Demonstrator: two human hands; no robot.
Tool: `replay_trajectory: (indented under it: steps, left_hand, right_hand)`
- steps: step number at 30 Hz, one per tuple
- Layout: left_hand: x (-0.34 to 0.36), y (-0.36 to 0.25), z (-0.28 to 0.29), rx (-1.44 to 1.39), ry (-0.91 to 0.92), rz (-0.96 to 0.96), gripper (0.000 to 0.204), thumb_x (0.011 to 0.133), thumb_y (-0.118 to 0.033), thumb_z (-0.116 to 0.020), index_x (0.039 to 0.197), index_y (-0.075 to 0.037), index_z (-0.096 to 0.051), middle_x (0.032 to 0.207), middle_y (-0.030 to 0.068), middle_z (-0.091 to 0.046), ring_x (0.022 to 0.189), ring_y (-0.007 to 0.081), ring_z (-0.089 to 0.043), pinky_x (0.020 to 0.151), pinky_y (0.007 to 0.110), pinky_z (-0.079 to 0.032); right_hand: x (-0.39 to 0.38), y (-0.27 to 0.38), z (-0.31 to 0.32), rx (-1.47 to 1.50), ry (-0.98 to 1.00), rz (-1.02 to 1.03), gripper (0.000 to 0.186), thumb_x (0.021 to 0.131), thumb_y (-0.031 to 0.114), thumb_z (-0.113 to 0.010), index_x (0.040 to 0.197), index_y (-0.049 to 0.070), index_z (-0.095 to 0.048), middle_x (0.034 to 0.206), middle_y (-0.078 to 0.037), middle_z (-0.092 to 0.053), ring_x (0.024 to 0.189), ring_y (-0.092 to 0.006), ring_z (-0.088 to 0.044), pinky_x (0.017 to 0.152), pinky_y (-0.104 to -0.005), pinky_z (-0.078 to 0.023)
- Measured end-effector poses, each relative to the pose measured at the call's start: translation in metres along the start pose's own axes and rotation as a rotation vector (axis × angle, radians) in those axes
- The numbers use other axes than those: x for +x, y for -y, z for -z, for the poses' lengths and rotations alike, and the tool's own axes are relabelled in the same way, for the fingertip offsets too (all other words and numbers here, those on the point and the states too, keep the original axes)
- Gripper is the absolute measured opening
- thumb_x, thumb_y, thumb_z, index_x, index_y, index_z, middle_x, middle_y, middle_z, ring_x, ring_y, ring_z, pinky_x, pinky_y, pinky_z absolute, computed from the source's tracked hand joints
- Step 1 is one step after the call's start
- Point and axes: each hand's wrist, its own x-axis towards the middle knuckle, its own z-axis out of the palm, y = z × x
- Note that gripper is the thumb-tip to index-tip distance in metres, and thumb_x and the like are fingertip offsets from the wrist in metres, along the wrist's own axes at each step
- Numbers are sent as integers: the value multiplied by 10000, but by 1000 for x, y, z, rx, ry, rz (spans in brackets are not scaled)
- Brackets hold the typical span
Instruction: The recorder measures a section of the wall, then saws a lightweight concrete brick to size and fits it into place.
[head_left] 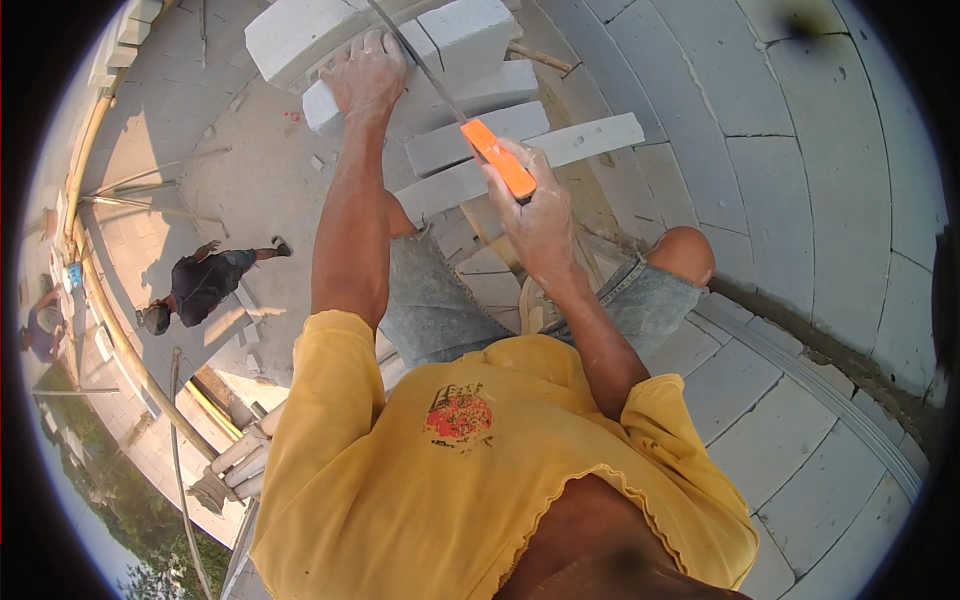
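My right hand [535, 215] is closed round the orange handle [500, 158] of a hand saw. Its long narrow blade [425, 72] slants up and left, over a pale grey block [465, 30], and leaves the top of the picture. A thin dark line shows in that block beside the blade. My left hand [365, 75] lies on the blocks left of the blade, fingers laid over the surface and dusty white. Another large block [300, 40] sits just beyond it. Closer to me, a short block [478, 137] and a long, narrow one [590, 138] lie below the saw.
A block wall [790, 150] curves up on my right. My knees are bent on either side of blocks underfoot. On the left, lower down, a person in dark clothes [210, 285] stands near bamboo poles [130, 355]. A wooden stick [540, 56] lies behind the blocks.
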Motion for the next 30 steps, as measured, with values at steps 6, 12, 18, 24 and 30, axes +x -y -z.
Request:
replay_trajectory:
  steps: [6,12,18,24,30]
  left_hand:
    - [1,18,21,89,33,27,440,991,-410,-375,1208,-159,-664,1239,69,-667,1194,318,-583,1033,520,-320]
    - [-1,0,4,-9,15,21,443,993,-405,-369,1219,-162,-663,1251,63,-665,1206,317,-578,1056,520,-307]
    - [7,14,18,82,-32,21,424,990,-390,-372,1213,-174,-661,1241,51,-672,1192,302,-591,1056,527,-304]
    - [1,-2,19,44,123,16,426,989,-398,-373,1231,-183,-650,1254,51,-667,1199,287,-590,1053,542,-307]
    - [7,20,14,67,-222,-118,244,891,-330,-550,980,-141,-676,1002,135,-688,978,348,-621,891,624,-386]
  right_hand:
    - [-91,-32,17,60,-128,197,359,900,131,-705,1214,27,-566,1151,-140,-669,939,-294,-694,772,-377,-548]
    - [5,-3,-14,-35,-6,71,376,874,91,-727,1210,37,-566,1141,-158,-672,988,-309,-689,792,-357,-556]
    - [-87,-38,13,38,-109,188,384,880,98,-722,1222,40,-557,1145,-159,-673,993,-320,-687,795,-370,-556]
    - [17,3,-20,-50,45,-7,363,904,123,-693,1222,24,-548,1151,-158,-666,961,-328,-686,809,-395,-549]
    - [-106,-43,22,57,-89,168,361,906,116,-687,1227,30,-547,1150,-159,-664,948,-332,-686,785,-390,-551]
